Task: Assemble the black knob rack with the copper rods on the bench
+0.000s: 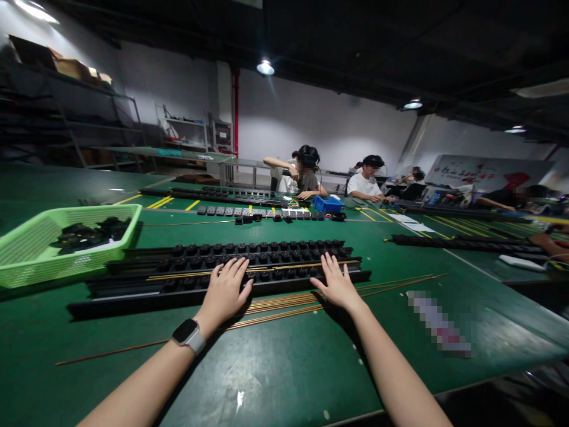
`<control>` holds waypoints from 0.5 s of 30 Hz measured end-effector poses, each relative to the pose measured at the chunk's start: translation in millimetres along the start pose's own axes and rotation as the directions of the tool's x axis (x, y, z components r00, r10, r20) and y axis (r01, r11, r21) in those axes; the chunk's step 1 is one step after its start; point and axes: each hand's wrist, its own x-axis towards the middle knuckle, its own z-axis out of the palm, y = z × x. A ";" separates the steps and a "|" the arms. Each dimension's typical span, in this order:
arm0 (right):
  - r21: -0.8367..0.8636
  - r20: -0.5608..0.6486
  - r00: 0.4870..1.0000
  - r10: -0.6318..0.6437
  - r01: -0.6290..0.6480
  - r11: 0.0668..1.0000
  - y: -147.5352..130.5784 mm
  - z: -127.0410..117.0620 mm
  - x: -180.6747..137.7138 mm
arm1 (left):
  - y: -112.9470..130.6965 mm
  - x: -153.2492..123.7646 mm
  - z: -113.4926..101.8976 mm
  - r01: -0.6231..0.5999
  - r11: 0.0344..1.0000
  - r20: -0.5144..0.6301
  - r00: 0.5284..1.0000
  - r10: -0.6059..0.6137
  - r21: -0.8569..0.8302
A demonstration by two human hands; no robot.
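Going by how things lie, the work looks partly done. The black rails (133, 303) sit side by side on the green table (284, 373), straight ahead at twelve o'clock. Black blocks (275, 257) fill them in rows from the middle toward three o'clock, while the nine o'clock ends show none. Thin brass rods (178, 276) rest along the rails; more loose rods (275, 304) lie at five o'clock from them, apparently unused so far. Loose black pieces (84, 237) remain in the green basket (26, 274) at ten o'clock. The left hand (229, 289) and right hand (336, 286) lie palm down over the rails, fingers spread, neither closed around anything; whether fingertips press a rod, I cannot tell.
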 end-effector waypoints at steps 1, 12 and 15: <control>-0.005 0.002 1.000 0.001 -0.001 1.000 -0.5 -0.1 -0.2 | -0.1 -0.1 0.1 0.002 1.000 0.000 1.000 -0.002 0.000; -0.035 -0.012 1.000 -0.029 0.028 0.999 -13.0 -0.3 -3.4 | 0.0 0.1 -0.2 0.005 1.000 -0.001 1.000 -0.005 -0.003; -0.040 -0.015 0.999 -0.045 0.044 0.998 -15.5 -0.6 -4.2 | 0.0 0.0 -0.3 0.002 1.000 -0.001 1.000 -0.002 -0.004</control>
